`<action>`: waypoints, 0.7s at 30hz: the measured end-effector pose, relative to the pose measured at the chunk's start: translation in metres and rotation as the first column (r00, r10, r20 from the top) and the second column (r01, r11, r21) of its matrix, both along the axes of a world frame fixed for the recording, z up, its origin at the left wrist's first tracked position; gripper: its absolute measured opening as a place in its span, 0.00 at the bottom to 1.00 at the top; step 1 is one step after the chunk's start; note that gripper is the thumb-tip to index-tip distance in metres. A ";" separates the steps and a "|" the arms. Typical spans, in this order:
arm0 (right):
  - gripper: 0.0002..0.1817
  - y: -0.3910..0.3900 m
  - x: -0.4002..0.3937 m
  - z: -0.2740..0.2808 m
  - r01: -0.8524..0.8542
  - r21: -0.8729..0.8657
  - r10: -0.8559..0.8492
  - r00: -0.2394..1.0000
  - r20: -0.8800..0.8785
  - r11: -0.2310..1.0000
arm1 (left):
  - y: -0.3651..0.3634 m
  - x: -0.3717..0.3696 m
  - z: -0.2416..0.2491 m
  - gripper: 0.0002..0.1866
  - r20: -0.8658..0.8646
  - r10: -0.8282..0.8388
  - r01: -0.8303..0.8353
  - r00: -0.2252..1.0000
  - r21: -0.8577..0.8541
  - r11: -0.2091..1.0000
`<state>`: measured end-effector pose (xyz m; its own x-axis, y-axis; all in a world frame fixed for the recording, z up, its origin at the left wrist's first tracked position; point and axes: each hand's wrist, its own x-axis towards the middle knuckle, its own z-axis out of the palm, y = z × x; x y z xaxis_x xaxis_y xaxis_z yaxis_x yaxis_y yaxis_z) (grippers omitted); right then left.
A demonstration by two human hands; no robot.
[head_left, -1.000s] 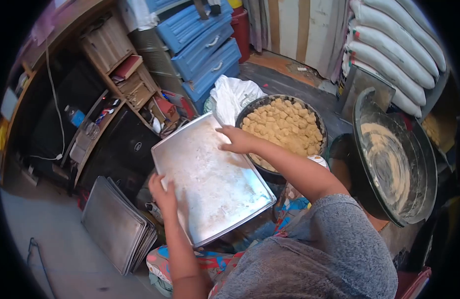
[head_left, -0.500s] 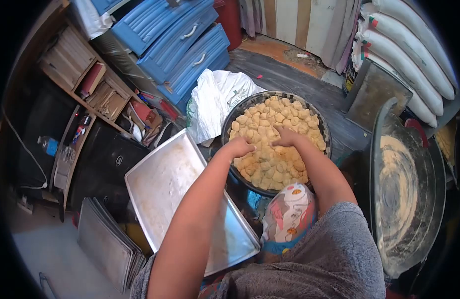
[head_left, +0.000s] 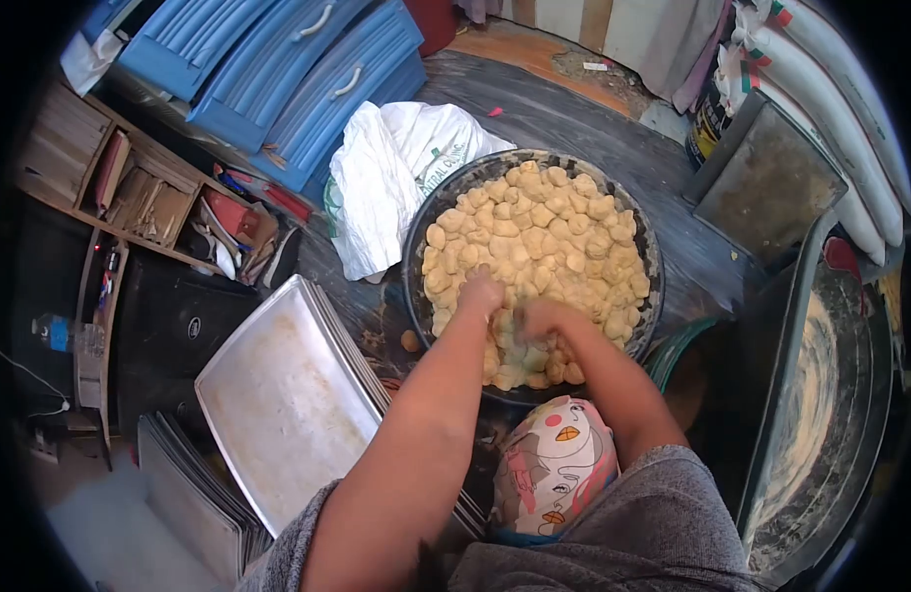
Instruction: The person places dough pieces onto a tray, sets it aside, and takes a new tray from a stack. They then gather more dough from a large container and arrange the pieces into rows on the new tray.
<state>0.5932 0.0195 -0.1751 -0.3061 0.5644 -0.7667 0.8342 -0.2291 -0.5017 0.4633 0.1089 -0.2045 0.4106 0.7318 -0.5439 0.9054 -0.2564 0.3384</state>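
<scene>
A wide round black tub (head_left: 656, 281) is filled with many pale tan dough balls (head_left: 534, 232) with a powdery coating. At the near side of the heap, my left hand (head_left: 482, 293) reaches down among the balls, its fingers mostly hidden. To its right and close by, my right hand (head_left: 542, 321) is also down at the dough balls, smeared by motion. Between and below the hands the surface of the heap looks blurred and dips lower, with a greenish patch showing. What either hand grips, if anything, cannot be made out.
Stacked metal baking trays (head_left: 288, 395) stand left of the tub. A white sack (head_left: 377, 187) lies behind it, near blue drawers (head_left: 278, 89). At right are a large floury basin (head_left: 811, 424), a dark flat pan (head_left: 766, 183) and stacked white sacks (head_left: 821, 89).
Both hands have moved toward the near side of the tub, and the right hand has come closer to the left. The view has shifted, showing the stacked trays more fully.
</scene>
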 end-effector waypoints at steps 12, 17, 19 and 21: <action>0.34 -0.075 -0.024 -0.023 0.192 0.375 -0.237 0.968 0.076 0.907 | -0.028 -0.007 0.056 0.61 -0.273 -0.332 0.165 0.903 -0.494 0.854; 0.38 -0.075 0.002 -0.026 0.439 0.707 -0.659 0.750 0.050 0.554 | -0.030 0.011 0.047 0.62 -0.193 -0.221 0.217 0.956 -0.038 0.975; 0.40 -0.077 0.004 -0.027 0.501 0.615 -0.726 0.665 0.176 0.609 | -0.038 0.007 0.024 0.61 -0.188 -0.223 0.210 0.957 -0.086 0.974; 0.46 -0.082 0.000 -0.010 0.581 0.415 -0.708 0.640 0.298 0.700 | -0.041 0.002 0.016 0.61 -0.175 -0.222 0.205 0.959 -0.114 0.972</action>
<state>0.5931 -0.0626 -0.1849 0.5176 0.6827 -0.5158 0.6527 -0.7048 -0.2778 0.4658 0.0680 -0.1890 0.4371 0.5803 -0.6872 0.8821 -0.4257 0.2016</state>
